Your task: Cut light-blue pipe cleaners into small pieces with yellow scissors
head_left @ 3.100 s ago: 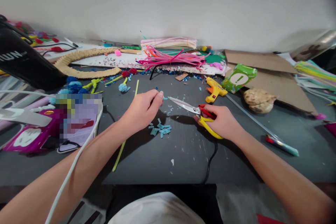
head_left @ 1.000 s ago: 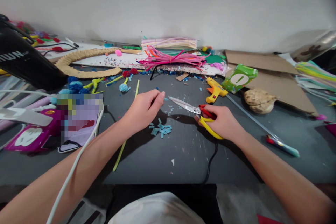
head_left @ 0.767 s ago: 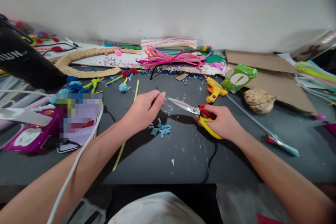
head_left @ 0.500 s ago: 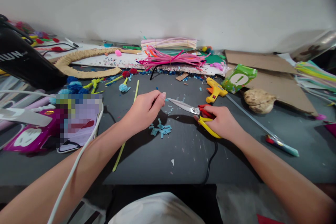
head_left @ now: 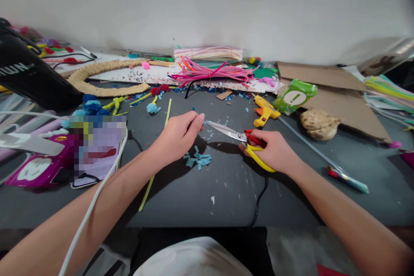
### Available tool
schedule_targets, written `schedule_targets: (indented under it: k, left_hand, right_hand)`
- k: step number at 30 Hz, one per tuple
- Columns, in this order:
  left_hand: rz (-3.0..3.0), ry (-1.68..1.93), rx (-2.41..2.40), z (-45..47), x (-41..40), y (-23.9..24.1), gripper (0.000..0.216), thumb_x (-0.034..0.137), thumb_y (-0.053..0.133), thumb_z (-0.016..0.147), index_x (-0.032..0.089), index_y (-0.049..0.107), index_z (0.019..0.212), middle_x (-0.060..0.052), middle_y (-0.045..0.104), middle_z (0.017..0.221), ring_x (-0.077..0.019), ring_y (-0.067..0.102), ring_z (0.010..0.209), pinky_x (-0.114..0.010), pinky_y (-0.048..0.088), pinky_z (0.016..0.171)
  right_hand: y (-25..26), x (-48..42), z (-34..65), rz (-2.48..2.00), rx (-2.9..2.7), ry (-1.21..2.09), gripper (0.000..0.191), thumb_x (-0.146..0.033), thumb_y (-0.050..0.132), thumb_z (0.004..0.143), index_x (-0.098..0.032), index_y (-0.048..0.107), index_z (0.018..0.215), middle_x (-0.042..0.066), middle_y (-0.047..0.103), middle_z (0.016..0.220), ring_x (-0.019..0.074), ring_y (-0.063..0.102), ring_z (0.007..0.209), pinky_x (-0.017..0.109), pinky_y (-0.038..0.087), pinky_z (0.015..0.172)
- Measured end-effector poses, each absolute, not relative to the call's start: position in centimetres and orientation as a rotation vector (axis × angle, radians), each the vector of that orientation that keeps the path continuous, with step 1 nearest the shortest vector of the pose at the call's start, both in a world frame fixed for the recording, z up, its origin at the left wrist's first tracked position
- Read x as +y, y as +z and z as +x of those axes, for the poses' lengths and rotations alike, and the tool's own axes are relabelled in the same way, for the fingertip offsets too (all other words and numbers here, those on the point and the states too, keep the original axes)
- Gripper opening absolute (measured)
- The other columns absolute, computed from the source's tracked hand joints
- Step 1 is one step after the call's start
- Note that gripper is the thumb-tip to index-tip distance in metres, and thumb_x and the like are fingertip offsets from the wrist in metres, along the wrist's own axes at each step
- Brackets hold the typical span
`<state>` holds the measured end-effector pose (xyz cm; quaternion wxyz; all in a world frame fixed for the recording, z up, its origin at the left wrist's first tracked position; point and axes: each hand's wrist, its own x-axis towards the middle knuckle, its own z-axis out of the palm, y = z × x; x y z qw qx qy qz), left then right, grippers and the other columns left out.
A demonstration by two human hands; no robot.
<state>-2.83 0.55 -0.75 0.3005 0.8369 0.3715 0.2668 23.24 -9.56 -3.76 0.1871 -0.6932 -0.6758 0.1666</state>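
In the head view my left hand [head_left: 181, 135] is closed in a pinch, thumb against fingers. A small light-blue strip [head_left: 205, 123] barely shows at the fingertips; most of it is hidden. My right hand [head_left: 271, 150] grips the scissors [head_left: 229, 133] by their red and yellow handles. Their blades point left, with the tips right at the blue strip. Below the left fingertips lies a small heap of light-blue cut pieces [head_left: 198, 159]. A yellow-green pipe cleaner [head_left: 147, 194] passes beneath my left wrist.
Behind my hands are a yellow glue gun [head_left: 265, 111], a green packet [head_left: 295, 96] and pink pipe cleaners [head_left: 213, 72]. Leftward stand a black bottle [head_left: 32, 69] and a phone [head_left: 103, 148]. A white cable [head_left: 87, 215] crosses my left forearm. Cardboard [head_left: 346, 112] lies at right.
My right hand and the scissor handles have shifted very slightly, the yellow handle a little lower and rightward. My left hand stays in place.
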Motion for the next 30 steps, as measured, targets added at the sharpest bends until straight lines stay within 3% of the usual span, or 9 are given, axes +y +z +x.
schedule_targets:
  k: [8, 14, 20, 30]
  left_hand:
    - [2.23, 0.715, 0.992, -2.81, 0.63, -0.88, 0.039, 0.041, 0.037, 0.101, 0.018, 0.052, 0.074, 0.003, 0.047, 0.058, -0.0109, 0.045, 0.054, -0.025, 0.033, 0.055]
    - [2.219, 0.713, 1.006, -2.84, 0.65, -0.86, 0.039, 0.041, 0.036, 0.101, 0.018, 0.052, 0.074, 0.003, 0.049, 0.059, -0.0115, 0.047, 0.056, -0.025, 0.035, 0.057]
    - [2.215, 0.713, 1.011, -2.79, 0.65, -0.89, 0.039, 0.042, 0.034, 0.101, 0.018, 0.052, 0.075, 0.002, 0.049, 0.059, -0.0119, 0.046, 0.055, -0.026, 0.034, 0.055]
    - [2.221, 0.707, 1.004, -2.67, 0.53, -0.94, 0.038, 0.041, 0.037, 0.101, 0.018, 0.054, 0.075, 0.003, 0.048, 0.058, -0.0107, 0.045, 0.055, -0.025, 0.033, 0.055]
  right_hand:
    - [-4.0, -9.37, 23.56, -1.953, -1.952, 0.403, 0.02, -0.027, 0.06, 0.074, -0.02, 0.044, 0.065, -0.003, 0.046, 0.061, 0.0117, 0.034, 0.06, 0.026, 0.026, 0.055]
    - [-3.77, -9.51, 23.21, -1.956, -1.878, 0.438, 0.034, -0.042, 0.064, 0.076, -0.02, 0.041, 0.064, -0.003, 0.045, 0.06, 0.0113, 0.033, 0.059, 0.025, 0.026, 0.053]
    - [-3.6, -9.54, 23.02, -1.948, -1.878, 0.447, 0.036, -0.049, 0.064, 0.076, -0.02, 0.045, 0.065, -0.002, 0.048, 0.06, 0.0117, 0.034, 0.058, 0.025, 0.027, 0.052]
    - [-3.99, -9.52, 23.17, -1.98, -1.894, 0.457, 0.028, -0.038, 0.063, 0.076, -0.021, 0.043, 0.066, -0.002, 0.048, 0.062, 0.0124, 0.038, 0.059, 0.025, 0.027, 0.053]
